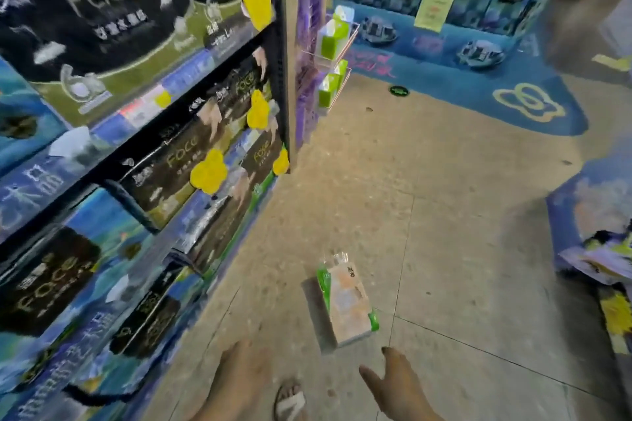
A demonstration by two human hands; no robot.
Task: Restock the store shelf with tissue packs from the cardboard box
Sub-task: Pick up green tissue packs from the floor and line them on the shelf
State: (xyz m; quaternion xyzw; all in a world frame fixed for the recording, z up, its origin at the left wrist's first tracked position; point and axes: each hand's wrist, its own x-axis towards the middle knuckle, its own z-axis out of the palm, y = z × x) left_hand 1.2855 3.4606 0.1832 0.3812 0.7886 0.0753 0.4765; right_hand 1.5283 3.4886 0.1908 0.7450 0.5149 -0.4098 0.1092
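Note:
A tissue pack (347, 306) with white wrap and green ends lies on the tiled floor just ahead of me. My right hand (393, 383) hovers a little below it with fingers spread and holds nothing. My left hand (239, 376) hangs lower left, blurred, fingers straight and empty. The store shelf (136, 154) fills the left side, stacked with black and blue tissue packs carrying yellow tags. The cardboard box is not in view.
Wire racks (337, 55) with green packs hang on the shelf end. A blue product display (478, 10) stands at the back and another display (595, 236) at the right. My sandalled foot (289, 402) is at the bottom edge.

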